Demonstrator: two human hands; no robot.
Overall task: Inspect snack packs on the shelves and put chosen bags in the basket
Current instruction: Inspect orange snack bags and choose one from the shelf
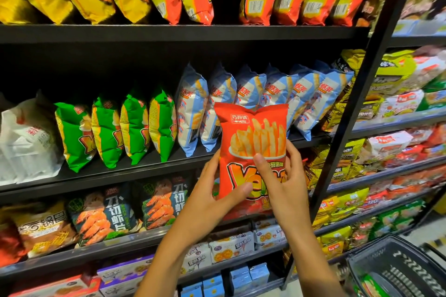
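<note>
A red snack bag (pixel 251 137) printed with french fries stands upright in front of the middle shelf, front face toward me. My left hand (pixel 214 190) grips its lower left edge, thumb across the front. My right hand (pixel 284 178) grips its lower right side, thumb on the front and fingers curled behind. The black wire basket (pixel 376 258) sits low at the bottom right, apart from both hands, with a green pack visible inside it.
Black shelves (pixel 169 34) hold rows of bags: yellow and orange packs on top, green (pixel 106 132) and blue-white bags (pixel 265 94) in the middle, shrimp-chip packs (pixel 115 212) and boxes below. A black upright post (pixel 357 94) divides off more stocked shelves at right.
</note>
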